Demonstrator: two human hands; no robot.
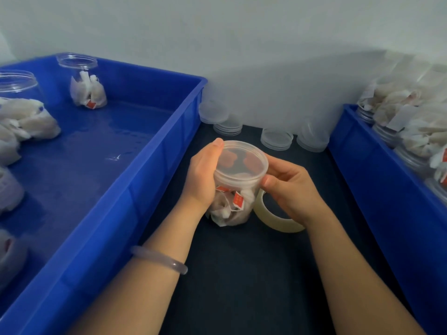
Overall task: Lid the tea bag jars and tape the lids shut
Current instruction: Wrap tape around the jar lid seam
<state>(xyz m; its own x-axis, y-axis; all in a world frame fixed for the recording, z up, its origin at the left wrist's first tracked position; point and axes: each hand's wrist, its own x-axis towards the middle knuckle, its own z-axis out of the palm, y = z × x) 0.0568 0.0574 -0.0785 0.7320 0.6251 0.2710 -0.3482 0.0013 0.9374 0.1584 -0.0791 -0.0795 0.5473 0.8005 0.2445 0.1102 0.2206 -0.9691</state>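
Clasping lidded jar point(244, 187) (tea bags point(226, 211) inside): left grip point(205, 176) round wall, right grip point(290, 187) pinching lid point(242, 160) rim.

A big blue crate point(154, 165) and a second blue bin point(387, 201) flank the dark tabletop point(242, 274) before a pale wall point(242, 44).

Two crates: one blue plastic crate point(154, 180) outside the left hand point(203, 175), a second blue crate point(367, 180) outside the right hand point(290, 187). One lidded clear plastic jar point(232, 204) between them. One pale tape roll point(273, 222) under the right hand. Four clear round lid piles point(277, 139) beyond both hands.
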